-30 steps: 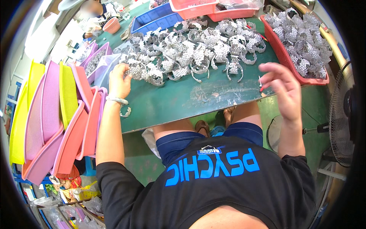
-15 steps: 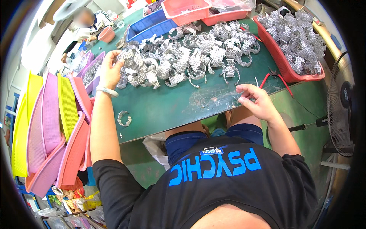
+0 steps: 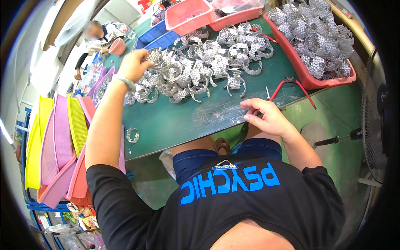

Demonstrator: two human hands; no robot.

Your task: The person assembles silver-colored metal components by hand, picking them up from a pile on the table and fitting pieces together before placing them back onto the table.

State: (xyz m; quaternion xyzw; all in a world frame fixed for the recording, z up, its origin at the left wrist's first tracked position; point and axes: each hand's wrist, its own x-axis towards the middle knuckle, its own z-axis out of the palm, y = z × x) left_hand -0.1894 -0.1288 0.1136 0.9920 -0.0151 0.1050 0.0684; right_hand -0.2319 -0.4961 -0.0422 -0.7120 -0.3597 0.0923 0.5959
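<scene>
My left hand [image 3: 134, 65] reaches to the far left part of a heap of silver honeycomb-patterned cuff bracelets [image 3: 218, 64] on the green table. Its fingers and thumb are closed on the edge of one cuff bracelet [image 3: 154, 57]; the fingertips are partly hidden. Near the table's front edge hovers my right hand [image 3: 268, 117], open, its fingers loosely bent and a gap between thumb and forefinger, with nothing visible in it. Red-handled pliers [image 3: 291, 83] lie spread just beyond it, beside a short white stick [image 3: 267, 92]. A single cuff bracelet [image 3: 132, 135] rests at the table's near left.
A red basket [image 3: 333, 85] full of similar cuffs stands at the right. Pink [image 3: 185, 18] and blue trays [image 3: 164, 41] line the back. Colored baskets [image 3: 58, 137] are stacked at the left, a fan [image 3: 373, 125] stands right, and another person [image 3: 106, 37] sits far left.
The view has shifted. My left hand has moved along the heap to another cuff, its fingers curling in. My right hand has lowered slightly toward the table edge.
</scene>
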